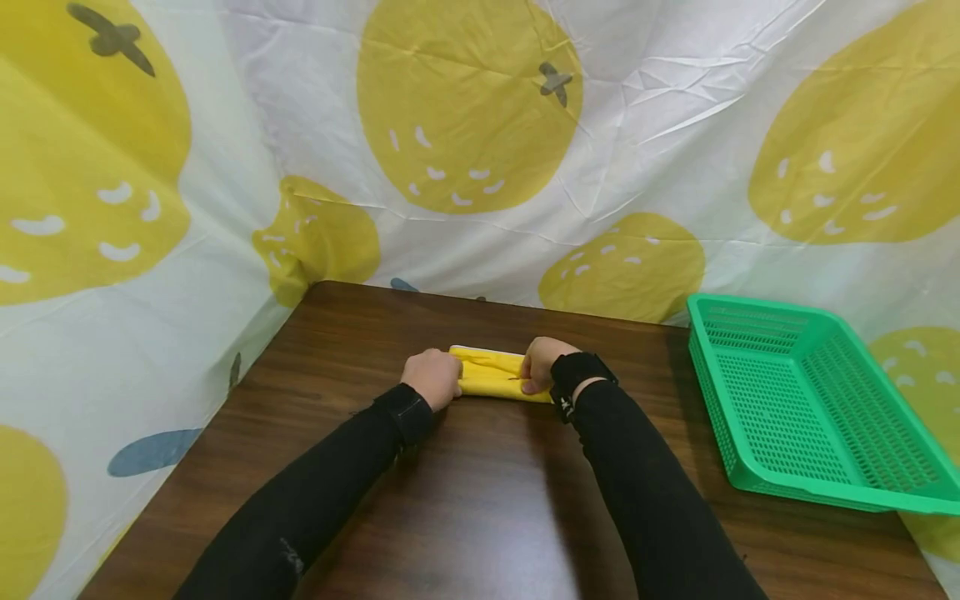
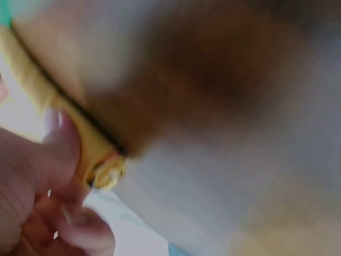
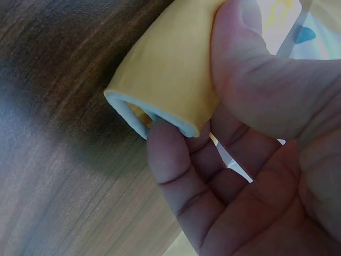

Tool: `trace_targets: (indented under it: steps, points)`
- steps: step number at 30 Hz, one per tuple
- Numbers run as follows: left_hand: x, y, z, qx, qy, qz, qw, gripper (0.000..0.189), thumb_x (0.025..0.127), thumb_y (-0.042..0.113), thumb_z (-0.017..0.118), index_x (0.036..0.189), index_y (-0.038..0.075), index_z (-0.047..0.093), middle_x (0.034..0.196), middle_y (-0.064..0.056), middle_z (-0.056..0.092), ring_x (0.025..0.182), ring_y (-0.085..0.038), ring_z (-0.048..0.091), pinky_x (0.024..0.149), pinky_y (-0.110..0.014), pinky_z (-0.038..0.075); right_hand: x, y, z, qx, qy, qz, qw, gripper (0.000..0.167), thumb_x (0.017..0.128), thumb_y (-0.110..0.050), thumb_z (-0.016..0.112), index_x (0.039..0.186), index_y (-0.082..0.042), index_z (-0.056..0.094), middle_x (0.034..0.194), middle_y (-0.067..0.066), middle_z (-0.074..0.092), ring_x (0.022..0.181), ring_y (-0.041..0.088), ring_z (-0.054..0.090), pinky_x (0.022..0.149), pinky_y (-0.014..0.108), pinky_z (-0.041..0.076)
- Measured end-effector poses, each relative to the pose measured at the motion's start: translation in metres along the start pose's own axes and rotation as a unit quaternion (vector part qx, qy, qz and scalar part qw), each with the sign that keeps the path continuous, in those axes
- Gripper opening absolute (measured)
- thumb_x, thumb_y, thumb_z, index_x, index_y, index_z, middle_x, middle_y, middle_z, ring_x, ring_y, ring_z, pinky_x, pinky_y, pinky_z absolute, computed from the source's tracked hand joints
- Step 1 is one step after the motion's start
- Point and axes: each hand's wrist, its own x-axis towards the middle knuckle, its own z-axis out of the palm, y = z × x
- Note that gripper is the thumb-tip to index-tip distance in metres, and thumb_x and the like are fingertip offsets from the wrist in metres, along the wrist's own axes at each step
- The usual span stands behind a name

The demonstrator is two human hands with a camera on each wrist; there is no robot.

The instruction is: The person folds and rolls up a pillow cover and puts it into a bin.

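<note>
A yellow cloth (image 1: 491, 379) with a white edge lies folded or rolled into a narrow strip toward the far side of the table. At its left end, my left hand (image 1: 433, 377) pinches it; in the left wrist view the thumb presses on the yellow cloth (image 2: 90, 140), whose end looks coiled. My right hand (image 1: 549, 360) grips the opposite end. The right wrist view shows the thumb on top of the yellow cloth (image 3: 165, 64) and fingertips under and at its open, white-edged end. The inner layers are mostly hidden.
A green plastic basket (image 1: 738, 450) with perforated walls stands at the table's right side, nothing visible in it. The dark brown wooden table (image 1: 480, 500) meets a white curtain (image 1: 480, 250) printed with yellow fruit behind and at the left.
</note>
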Motion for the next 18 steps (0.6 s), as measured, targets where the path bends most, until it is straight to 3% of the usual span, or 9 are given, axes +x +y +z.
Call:
trace_targets:
  steps: [2, 5, 6, 7, 10, 13, 14, 18]
  points:
    - [0.007, -0.004, -0.004, -0.011, -0.029, 0.006, 0.9995, 0.013, 0.090, 0.024, 0.087, 0.087, 0.015, 0.078, 0.083, -0.002, 0.072, 0.081, -0.022, 0.068, 0.073, -0.044, 0.060, 0.001, 0.001, 0.002, -0.009, 0.007, 0.000, 0.9999, 0.007, 0.095, -0.020, 0.081, 0.091, -0.014, 0.080, 0.077, -0.007, 0.057, 0.072, 0.012, 0.047, 0.070, 0.025, 0.041]
    - [0.022, -0.010, -0.007, -0.018, -0.082, 0.022, 0.9963, 0.026, 0.088, 0.024, 0.088, 0.075, 0.015, 0.068, 0.073, 0.001, 0.058, 0.071, -0.017, 0.057, 0.067, -0.036, 0.050, 0.002, 0.003, 0.003, -0.017, 0.016, 0.001, 0.9997, 0.012, 0.096, -0.024, 0.081, 0.102, -0.014, 0.083, 0.090, -0.006, 0.068, 0.080, 0.013, 0.053, 0.077, 0.026, 0.047]
    - [0.026, -0.011, -0.008, -0.020, -0.102, 0.025, 0.9943, 0.030, 0.088, 0.022, 0.088, 0.071, 0.016, 0.064, 0.071, 0.002, 0.053, 0.070, -0.017, 0.053, 0.066, -0.035, 0.046, 0.002, 0.004, 0.004, -0.016, 0.018, 0.000, 0.9997, 0.013, 0.096, -0.024, 0.081, 0.103, -0.013, 0.083, 0.092, -0.004, 0.070, 0.081, 0.013, 0.055, 0.078, 0.026, 0.048]
    - [0.037, -0.019, 0.003, -0.020, -0.112, 0.038, 0.9927, 0.033, 0.088, 0.023, 0.087, 0.069, 0.017, 0.060, 0.069, 0.003, 0.048, 0.068, -0.015, 0.049, 0.065, -0.034, 0.041, 0.002, 0.004, 0.004, -0.016, 0.021, -0.003, 0.9997, 0.014, 0.096, -0.024, 0.081, 0.103, -0.013, 0.084, 0.093, -0.003, 0.072, 0.081, 0.014, 0.056, 0.078, 0.027, 0.049]
    - [0.048, -0.021, 0.000, -0.020, -0.171, 0.043, 0.9841, 0.035, 0.089, 0.019, 0.083, 0.067, 0.018, 0.056, 0.068, 0.004, 0.044, 0.068, -0.014, 0.045, 0.066, -0.032, 0.037, 0.002, 0.005, 0.007, -0.017, 0.035, -0.013, 0.9991, 0.013, 0.095, -0.023, 0.082, 0.101, -0.012, 0.084, 0.094, -0.002, 0.075, 0.081, 0.013, 0.058, 0.079, 0.028, 0.052]
    - [0.055, -0.020, 0.000, -0.014, -0.200, 0.051, 0.9784, 0.031, 0.090, 0.017, 0.082, 0.068, 0.017, 0.060, 0.068, 0.004, 0.048, 0.069, -0.014, 0.046, 0.067, -0.029, 0.037, -0.001, 0.004, 0.012, -0.018, 0.080, -0.026, 0.9963, 0.011, 0.091, -0.021, 0.086, 0.097, -0.013, 0.084, 0.094, -0.001, 0.078, 0.083, 0.014, 0.062, 0.082, 0.031, 0.055]
    - [0.050, -0.014, -0.013, -0.009, -0.216, 0.045, 0.9754, 0.031, 0.091, 0.015, 0.081, 0.068, 0.016, 0.061, 0.069, 0.004, 0.050, 0.069, -0.014, 0.047, 0.067, -0.029, 0.037, -0.004, 0.003, 0.014, -0.020, 0.099, -0.031, 0.9944, 0.010, 0.090, -0.021, 0.087, 0.095, -0.012, 0.083, 0.093, 0.000, 0.078, 0.084, 0.016, 0.064, 0.083, 0.033, 0.056]
    - [0.053, -0.011, -0.018, 0.004, -0.218, 0.060, 0.9741, 0.031, 0.091, 0.016, 0.082, 0.070, 0.017, 0.059, 0.071, 0.004, 0.050, 0.070, -0.014, 0.046, 0.068, -0.027, 0.037, -0.019, -0.003, 0.023, -0.048, 0.199, -0.033, 0.9782, 0.014, 0.084, -0.022, 0.092, 0.089, -0.014, 0.082, 0.092, 0.003, 0.079, 0.085, 0.023, 0.071, 0.081, 0.042, 0.061]
